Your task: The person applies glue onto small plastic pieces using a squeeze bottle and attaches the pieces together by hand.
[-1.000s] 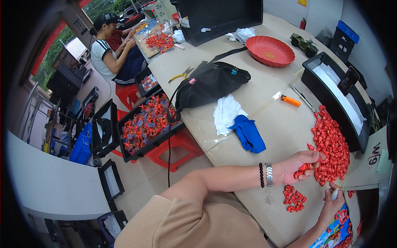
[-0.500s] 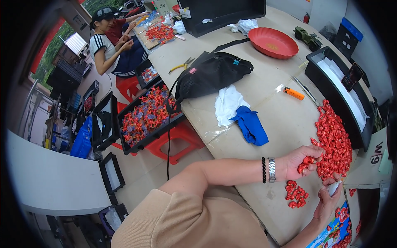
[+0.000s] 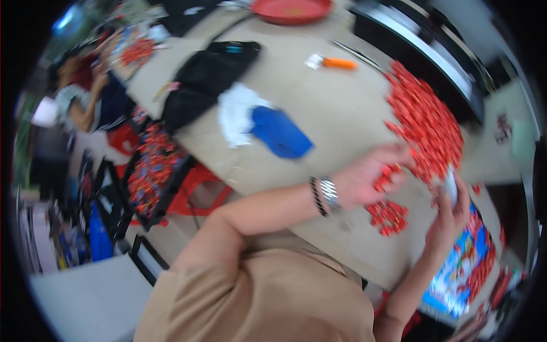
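Observation:
My left hand (image 3: pixel 369 174), wearing a dark beaded bracelet and a metal-banded watch, is closed around several small glossy red pieces (image 3: pixel 388 178). Its fingertips are at the near left edge of a large heap of the same red pieces (image 3: pixel 427 122). To the right, my right hand (image 3: pixel 447 214) is closed on a small white object (image 3: pixel 451 185); blur hides whether it is cloth, paper or something else. Below the left hand, a smaller group of red pieces (image 3: pixel 387 218) lies on the table, apart from the heap.
Beyond the left forearm lie a blue cloth (image 3: pixel 282 132), a white cloth (image 3: pixel 236 114) and a black bag (image 3: pixel 208 80). An orange lighter-like object (image 3: pixel 340 64) is near a black bin (image 3: pixel 416 51). Red pieces lie on a blue printed sheet (image 3: pixel 447 285). Another person (image 3: pixel 85 108) sits far left.
The whole view has turned and shifted, blurring the picture, so the table's things sit further up and left. Both hands keep their hold, the left still beside the heap.

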### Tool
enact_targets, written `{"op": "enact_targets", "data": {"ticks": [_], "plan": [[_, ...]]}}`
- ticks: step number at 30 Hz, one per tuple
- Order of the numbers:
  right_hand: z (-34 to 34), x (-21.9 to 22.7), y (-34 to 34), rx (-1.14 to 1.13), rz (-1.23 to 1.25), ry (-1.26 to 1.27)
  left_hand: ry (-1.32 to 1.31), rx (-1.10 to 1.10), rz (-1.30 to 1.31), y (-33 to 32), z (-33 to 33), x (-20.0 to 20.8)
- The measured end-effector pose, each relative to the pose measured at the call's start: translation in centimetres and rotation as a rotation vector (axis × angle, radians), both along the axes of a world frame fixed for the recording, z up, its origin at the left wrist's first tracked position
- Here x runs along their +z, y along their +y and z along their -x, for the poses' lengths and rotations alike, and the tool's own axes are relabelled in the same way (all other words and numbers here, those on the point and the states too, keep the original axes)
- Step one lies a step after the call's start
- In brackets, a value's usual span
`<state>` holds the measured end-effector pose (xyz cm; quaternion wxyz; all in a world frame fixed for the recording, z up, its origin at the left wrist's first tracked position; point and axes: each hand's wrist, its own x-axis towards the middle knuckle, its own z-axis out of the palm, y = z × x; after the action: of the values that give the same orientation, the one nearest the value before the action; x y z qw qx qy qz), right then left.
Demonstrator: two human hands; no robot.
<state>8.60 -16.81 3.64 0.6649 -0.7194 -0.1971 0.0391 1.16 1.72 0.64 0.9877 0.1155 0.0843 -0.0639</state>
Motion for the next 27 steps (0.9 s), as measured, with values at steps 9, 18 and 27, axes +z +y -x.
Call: {"op": "enact_targets", "data": {"ticks": [9,18,27], "plan": [[0.0,0.2,-0.2,0.028,-0.216,-0.197,-0.063,-0.081,0.006,-0.3,-0.7,-0.5],[0.7,0.2,-1.0,-0.032,-0.197,-0.482,-0.096,-0.121,-0.031,-1.5,-0.6,-0.8],[0.7,-0.1,-0.5,0.003,-0.105,-0.622,-0.05,-0.104,-0.092,-1.7,-0.5,-0.9]]}}
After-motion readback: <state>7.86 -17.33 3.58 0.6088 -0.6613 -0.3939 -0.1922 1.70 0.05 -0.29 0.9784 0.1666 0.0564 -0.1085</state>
